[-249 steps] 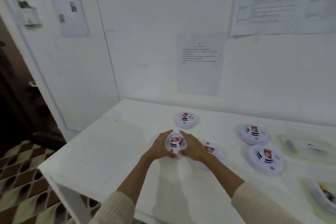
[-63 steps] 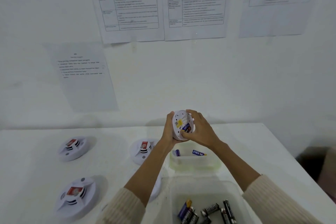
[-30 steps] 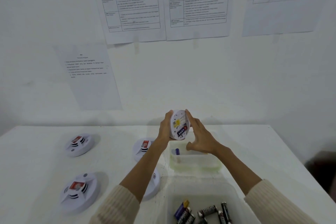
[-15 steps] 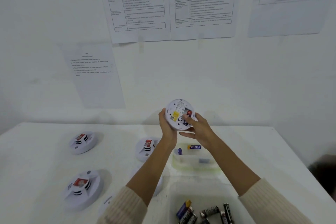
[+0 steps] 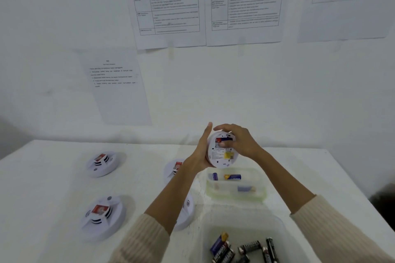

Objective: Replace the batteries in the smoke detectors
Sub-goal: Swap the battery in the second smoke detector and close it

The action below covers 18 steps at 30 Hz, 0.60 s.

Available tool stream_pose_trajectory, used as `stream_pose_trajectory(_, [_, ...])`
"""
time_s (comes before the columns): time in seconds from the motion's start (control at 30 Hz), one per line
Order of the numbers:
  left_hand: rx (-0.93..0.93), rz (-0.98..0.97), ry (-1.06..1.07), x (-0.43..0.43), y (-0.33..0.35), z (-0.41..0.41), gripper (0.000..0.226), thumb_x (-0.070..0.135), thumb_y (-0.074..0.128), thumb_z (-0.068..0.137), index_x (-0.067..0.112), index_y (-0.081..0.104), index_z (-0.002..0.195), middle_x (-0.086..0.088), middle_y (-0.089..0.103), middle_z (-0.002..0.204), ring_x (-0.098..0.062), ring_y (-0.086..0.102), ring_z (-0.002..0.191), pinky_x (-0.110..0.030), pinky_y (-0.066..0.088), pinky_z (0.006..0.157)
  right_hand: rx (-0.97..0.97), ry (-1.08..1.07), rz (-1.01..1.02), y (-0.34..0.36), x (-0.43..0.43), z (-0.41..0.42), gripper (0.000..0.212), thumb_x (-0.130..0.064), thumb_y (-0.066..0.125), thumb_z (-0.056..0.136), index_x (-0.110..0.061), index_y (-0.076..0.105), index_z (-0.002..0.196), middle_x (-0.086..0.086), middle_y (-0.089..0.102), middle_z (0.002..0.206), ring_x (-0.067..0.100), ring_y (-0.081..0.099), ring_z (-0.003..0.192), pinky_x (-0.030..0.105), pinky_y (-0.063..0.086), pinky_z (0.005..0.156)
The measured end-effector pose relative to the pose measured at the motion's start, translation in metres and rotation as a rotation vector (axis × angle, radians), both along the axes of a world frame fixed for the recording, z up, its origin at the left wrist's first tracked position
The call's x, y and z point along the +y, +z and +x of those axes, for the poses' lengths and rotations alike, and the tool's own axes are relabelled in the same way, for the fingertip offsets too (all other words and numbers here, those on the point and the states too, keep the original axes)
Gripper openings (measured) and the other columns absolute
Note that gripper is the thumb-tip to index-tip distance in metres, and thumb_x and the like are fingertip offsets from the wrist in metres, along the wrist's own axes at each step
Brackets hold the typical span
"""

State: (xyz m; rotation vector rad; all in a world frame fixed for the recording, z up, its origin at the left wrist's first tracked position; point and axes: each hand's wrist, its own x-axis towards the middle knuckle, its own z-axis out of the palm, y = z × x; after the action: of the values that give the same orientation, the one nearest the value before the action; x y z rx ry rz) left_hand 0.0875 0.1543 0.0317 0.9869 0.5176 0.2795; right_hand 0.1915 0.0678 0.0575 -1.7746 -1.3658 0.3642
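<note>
Smoke detector point(image 5: 220, 153) held aloft above small tub point(image 5: 233, 197), back side facing camera. Left hand point(image 5: 199, 152) grips left edge; right hand point(image 5: 241, 142) curls over top (thumb on battery point(image 5: 226, 139)).

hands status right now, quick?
Left hand: holding the smoke detector.
Right hand: curled over its top, thumb on the battery.
</note>
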Motion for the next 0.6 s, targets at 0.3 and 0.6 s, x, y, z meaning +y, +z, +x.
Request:
stream_pose_trajectory(0.3, [0.019, 0.13, 0.113, 0.0, -0.015, 0.001, 0.04, 0.051, 0.038, 0.095, 0.022, 0.064, 0.1, -0.007, 0.066, 0.095, -0.024, 0.063, 0.089, -0.04, 0.05, 0.083, -0.039, -0.129, 0.106, -0.024, 0.007, -0.014, 0.042, -0.015, 0.071, 0.078, -0.015, 0.06, 0.118, 0.011, 0.056, 0.116, 0.019, 0.054, 0.108, 0.019, 0.038, 0.088])
stream_pose_trajectory(0.6, [0.146, 0.333, 0.217, 0.0, -0.019, 0.008, 0.033, 0.055, 0.05, 0.088, 0.027, 0.067, 0.094, -0.01, 0.069, 0.103, -0.032, 0.066, 0.098, -0.046, 0.053, 0.087, 0.058, -0.144, 0.091, -0.017, 0.014, -0.018, 0.027, -0.009, 0.069, 0.076, -0.009, 0.054, 0.098, -0.009, 0.047, 0.081, 0.018, 0.05, 0.092, 0.028, 0.042, 0.079])
